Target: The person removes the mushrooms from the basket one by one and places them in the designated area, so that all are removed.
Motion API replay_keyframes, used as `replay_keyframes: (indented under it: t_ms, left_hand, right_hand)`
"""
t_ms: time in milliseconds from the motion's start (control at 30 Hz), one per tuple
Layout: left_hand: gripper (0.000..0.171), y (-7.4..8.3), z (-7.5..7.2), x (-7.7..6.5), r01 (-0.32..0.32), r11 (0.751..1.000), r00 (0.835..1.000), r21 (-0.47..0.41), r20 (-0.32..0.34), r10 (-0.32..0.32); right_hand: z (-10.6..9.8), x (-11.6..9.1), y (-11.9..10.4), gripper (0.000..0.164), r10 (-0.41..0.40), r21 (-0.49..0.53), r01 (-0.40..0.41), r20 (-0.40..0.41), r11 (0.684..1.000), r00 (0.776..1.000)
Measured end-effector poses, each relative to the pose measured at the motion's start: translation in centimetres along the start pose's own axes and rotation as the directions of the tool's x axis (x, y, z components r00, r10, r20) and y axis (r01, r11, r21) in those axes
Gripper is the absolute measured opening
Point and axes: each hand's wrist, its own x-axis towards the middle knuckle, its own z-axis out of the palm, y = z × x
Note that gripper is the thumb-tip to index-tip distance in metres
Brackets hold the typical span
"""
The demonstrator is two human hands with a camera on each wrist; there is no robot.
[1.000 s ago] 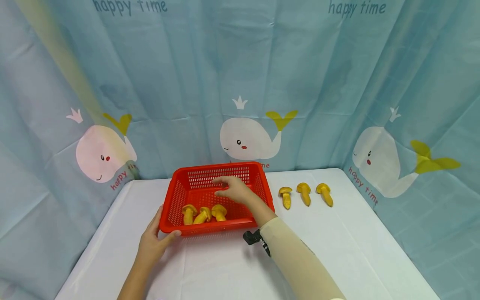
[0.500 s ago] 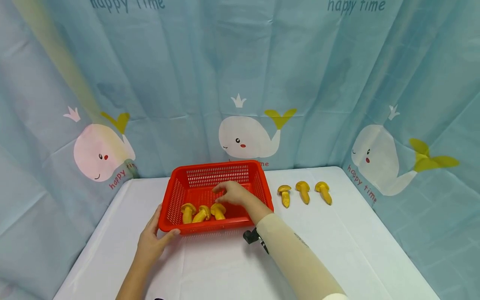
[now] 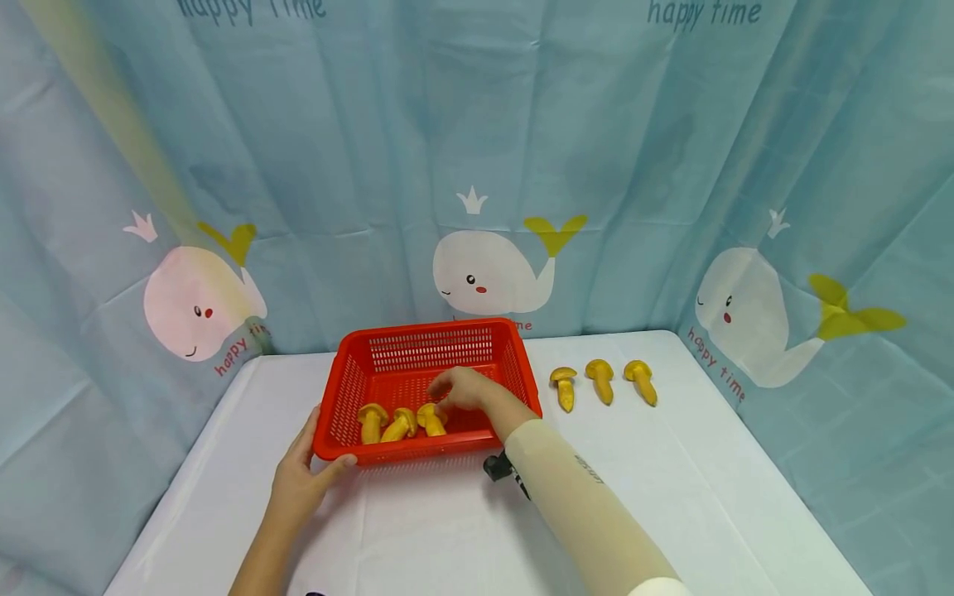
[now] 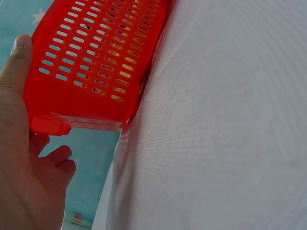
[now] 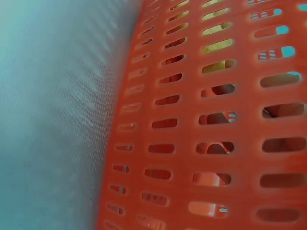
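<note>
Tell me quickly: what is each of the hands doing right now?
Left hand: grips the red basket's near corner.
Right hand: inside the basket, at a yellow mushroom; grip cannot be told.

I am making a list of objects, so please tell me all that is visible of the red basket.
The red basket is rectangular, plastic-looking, with slotted walls and a flared rim. It stands upright on the white table. Three yellow mushrooms lie inside. The left hand grips its near-left corner; the right hand reaches inside.

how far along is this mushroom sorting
Done: three yellow toy mushrooms lie in the red plastic basket. In hand: the right hand reaches the rightmost one; the left hand grips the basket's corner. Left: three more mushrooms on the white table.
</note>
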Motion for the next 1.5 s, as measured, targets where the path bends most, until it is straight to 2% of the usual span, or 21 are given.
replay_keyframes:
  t_ms: [333, 567, 833, 1167, 1500]
  left_hand:
    - [0.102, 0.3, -0.1, -0.2, 0.017, 1.000, 1.000, -0.026, 0.001, -0.017]
    - [0.102, 0.1, -0.1, 0.0, 0.018, 1.000, 1.000, -0.010, -0.002, -0.018]
    - [0.103, 0.2, 0.0, 0.0, 0.026, 0.999, 1.000, -0.025, 0.005, -0.026]
    - [0.103, 0.5, 0.0, 0.1, 0.025, 1.000, 1.000, -0.019, 0.004, -0.025]
    - [0.102, 0.3, 0.0, 0.1, 0.023, 1.000, 1.000, -0.012, 0.002, -0.023]
  right_hand:
    - [0.1, 0.1, 0.1, 0.029, 0.003, -0.020, -0.002, 0.030, 1.000, 1.000]
    - [0.1, 0.3, 0.2, 0.023, -0.026, -0.001, 0.026, 0.056, 1.000, 0.998]
    - [0.0, 0.3, 0.2, 0.018, -0.033, 0.027, 0.031, 0.050, 0.999, 0.998]
    - [-0.4, 0.2, -0.1, 0.017, 0.008, 0.021, -0.008, -0.012, 1.000, 1.000]
    - [-1.2, -0.5, -1.0, 0.019, -0.077, 0.100, 0.089, -0.114, 0.991, 0.991]
